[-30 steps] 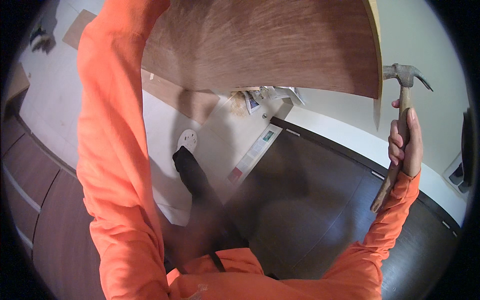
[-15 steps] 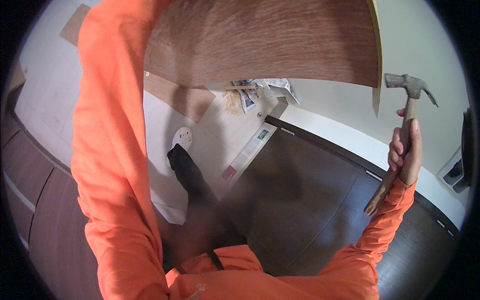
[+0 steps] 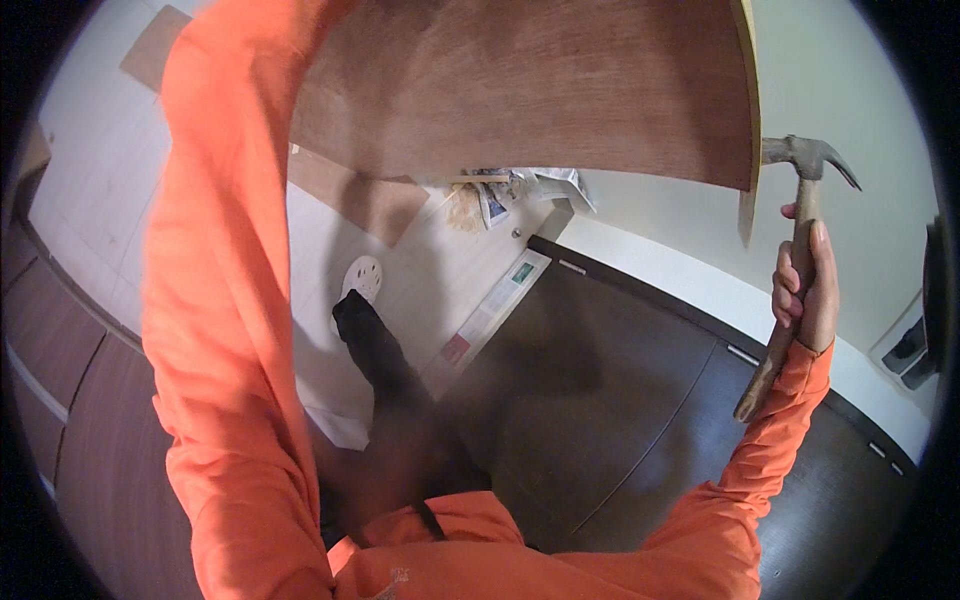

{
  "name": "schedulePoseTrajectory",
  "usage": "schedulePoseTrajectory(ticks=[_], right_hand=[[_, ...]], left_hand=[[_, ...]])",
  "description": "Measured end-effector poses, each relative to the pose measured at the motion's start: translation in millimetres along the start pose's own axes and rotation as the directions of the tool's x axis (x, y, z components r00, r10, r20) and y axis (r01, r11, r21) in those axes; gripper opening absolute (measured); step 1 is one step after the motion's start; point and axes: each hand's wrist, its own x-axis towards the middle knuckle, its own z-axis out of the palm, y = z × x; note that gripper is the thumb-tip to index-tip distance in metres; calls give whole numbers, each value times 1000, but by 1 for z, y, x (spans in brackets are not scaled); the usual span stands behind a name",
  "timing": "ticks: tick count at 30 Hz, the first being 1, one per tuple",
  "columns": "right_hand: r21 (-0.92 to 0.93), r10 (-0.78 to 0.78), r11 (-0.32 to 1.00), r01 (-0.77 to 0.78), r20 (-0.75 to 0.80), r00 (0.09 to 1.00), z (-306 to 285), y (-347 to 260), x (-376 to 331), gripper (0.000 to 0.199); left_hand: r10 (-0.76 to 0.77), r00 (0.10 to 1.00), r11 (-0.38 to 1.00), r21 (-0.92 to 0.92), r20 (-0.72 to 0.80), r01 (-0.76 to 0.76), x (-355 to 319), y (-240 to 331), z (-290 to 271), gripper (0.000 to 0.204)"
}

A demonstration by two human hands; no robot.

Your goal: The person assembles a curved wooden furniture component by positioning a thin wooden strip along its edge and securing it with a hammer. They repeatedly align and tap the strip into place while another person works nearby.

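My right hand (image 3: 822,290) is wrapped round the wooden handle of a claw hammer (image 3: 808,160), held upright at the right with its claw turned away to the right. The hammer's striking face meets the edge of a large brown wooden board (image 3: 540,90) in the picture; whether they really touch I cannot tell. That board is raised at the top of the view, with a pale yellowish edge strip (image 3: 747,60) down its right side. My left arm (image 3: 225,280), in an orange sleeve, reaches up past the board's left side, and its hand is out of view.
Below me is a dark cabinet top (image 3: 620,400) with metal hinges along a white ledge (image 3: 650,260). Crumpled newspaper (image 3: 550,185) and sawdust lie on the pale floor, near a flat wooden piece (image 3: 360,200). A wall switch (image 3: 905,345) is at the far right.
The hammer has swung a little to the left and up, so its face now reaches the board's edge. My left arm has barely shifted.
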Motion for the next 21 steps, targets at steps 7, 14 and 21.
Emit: schedulePoseTrajectory(ticks=[7, 14, 21], right_hand=[[-41, -46, 998, 47, 25, 999, 25, -19, 0, 49], [1, -95, 995, 95, -6, 995, 41, -34, -3, 47], [-46, -110, 993, 111, 7, 994, 46, -48, -4, 49]], left_hand=[[19, 998, 999, -48, -67, -22, -12, -6, -9, 74], [22, 996, 999, 40, -91, -18, -7, -14, -10, 81], [2, 989, 987, 160, -146, 21, -10, -12, -13, 91]])
